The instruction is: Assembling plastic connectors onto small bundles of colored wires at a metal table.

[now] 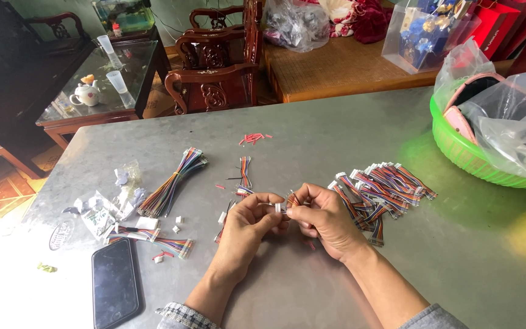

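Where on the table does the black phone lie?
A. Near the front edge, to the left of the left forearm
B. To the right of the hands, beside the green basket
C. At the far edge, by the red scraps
A: the black phone lies flat near the front edge of the table, left of the left hand and its forearm.

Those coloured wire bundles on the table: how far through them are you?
Looks done: a pile of wire sets with white connectors lies to the right. In hand: both hands, left hand and right hand, pinch one white connector. Left: a tied bundle of loose wires lies untouched.
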